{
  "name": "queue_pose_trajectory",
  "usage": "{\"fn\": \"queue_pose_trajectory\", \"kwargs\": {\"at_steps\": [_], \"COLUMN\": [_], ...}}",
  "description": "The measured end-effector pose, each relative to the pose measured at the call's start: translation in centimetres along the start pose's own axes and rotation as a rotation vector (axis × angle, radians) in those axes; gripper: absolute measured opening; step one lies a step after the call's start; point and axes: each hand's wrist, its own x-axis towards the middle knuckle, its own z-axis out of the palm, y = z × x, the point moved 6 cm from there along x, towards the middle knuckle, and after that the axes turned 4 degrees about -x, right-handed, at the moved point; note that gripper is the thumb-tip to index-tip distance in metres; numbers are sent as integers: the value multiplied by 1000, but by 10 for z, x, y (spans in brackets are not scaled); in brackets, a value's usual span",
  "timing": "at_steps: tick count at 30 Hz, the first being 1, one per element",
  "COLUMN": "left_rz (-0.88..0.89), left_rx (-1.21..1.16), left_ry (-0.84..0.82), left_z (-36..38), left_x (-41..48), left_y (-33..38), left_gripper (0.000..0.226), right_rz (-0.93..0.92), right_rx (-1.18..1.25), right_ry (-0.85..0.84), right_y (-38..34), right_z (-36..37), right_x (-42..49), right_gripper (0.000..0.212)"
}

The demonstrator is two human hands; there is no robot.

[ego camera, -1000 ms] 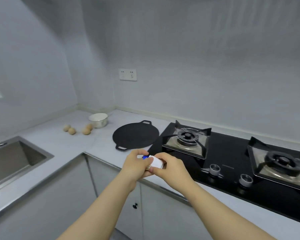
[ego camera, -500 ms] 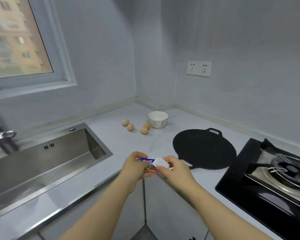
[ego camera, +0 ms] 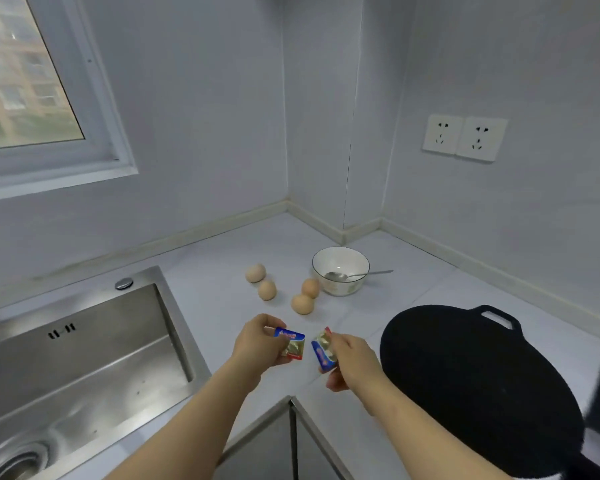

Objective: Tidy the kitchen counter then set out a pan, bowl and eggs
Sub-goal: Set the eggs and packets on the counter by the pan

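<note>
Over the front corner of the desk (ego camera: 219,261), both hands held up, a little apart. In the left hand (ego camera: 257,344), a small foil packet (ego camera: 292,344) with blue and red edges, pinched between thumb and curled fingers. In the right hand (ego camera: 352,362), a second packet (ego camera: 323,351) of the same kind, gripped likewise and tilted on end. Packets close, not touching. Farther back on the desk, four brown eggs (ego camera: 267,289) in two loose pairs, the right pair just beside a white bowl (ego camera: 340,291). Inside the bowl, a metal spoon (ego camera: 361,274), handle out over the rim to the right. Right of the hands, a flat black pan (ego camera: 478,386) lying on the desk, loop handle at its far edge. At left, a steel sink (ego camera: 84,368) set into the desk.
</note>
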Motion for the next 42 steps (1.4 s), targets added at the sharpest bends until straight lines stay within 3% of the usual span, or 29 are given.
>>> {"fn": "queue_pose_trajectory", "kwargs": {"at_steps": [6, 10, 15, 20, 32, 39, 42], "left_rz": [-7, 180, 329, 289, 321, 384, 458], "left_rx": [160, 280, 428, 608, 627, 907, 1066], "left_ry": [-55, 47, -22, -116, -192, -595, -617], "left_z": [12, 12, 20, 27, 31, 42, 49], "left_x": [66, 99, 114, 130, 127, 97, 92], "left_y": [-20, -41, -39, -33, -27, -34, -46], "left_gripper": [15, 15, 24, 31, 33, 71, 76], "right_rz": [201, 100, -111, -75, -93, -75, -66], "right_rx": [183, 3, -303, -376, -408, -368, -338], "right_ry": [154, 315, 212, 265, 249, 229, 218], "right_y": [34, 35, 20, 16, 23, 28, 31], "right_z": [13, 26, 38, 29, 22, 7, 2], "right_x": [58, 89, 106, 125, 121, 108, 104], "right_gripper": [25, 18, 10, 13, 16, 20, 20]}}
